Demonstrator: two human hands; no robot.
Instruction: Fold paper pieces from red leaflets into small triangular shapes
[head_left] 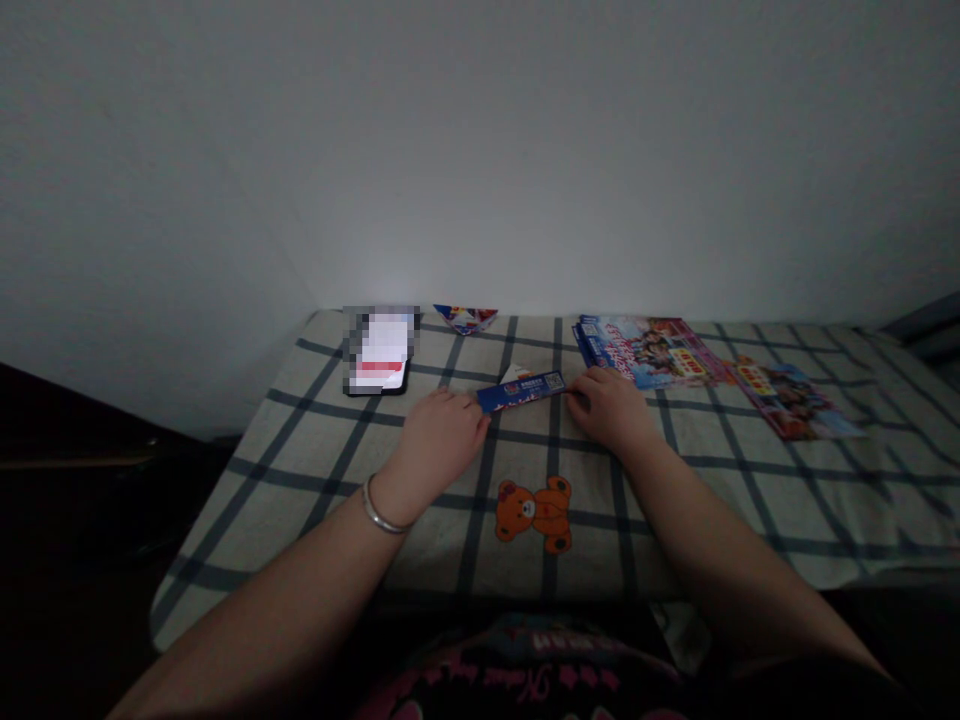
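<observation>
A folded blue paper strip (521, 390), printed with a small code square and lettering, lies slanted between my hands over the checked tablecloth. My left hand (444, 432), with a silver bangle at the wrist, pinches its left end. At the right end, the fingers of my right hand (611, 408) are closed on the strip's tip. Just behind the strip a small pale piece of paper (517, 373) shows, partly covered by it. Farther back, near the wall, rests a folded paper triangle (466, 318) in blue, red and white.
A lit phone (382, 350) lies at the back left. Several printed flyers (652, 350) are stacked behind my right hand, and another flyer (799, 400) lies farther right. The checked tablecloth (330, 480) bears a printed orange bear (534, 515). A pale wall (510, 160) rises behind.
</observation>
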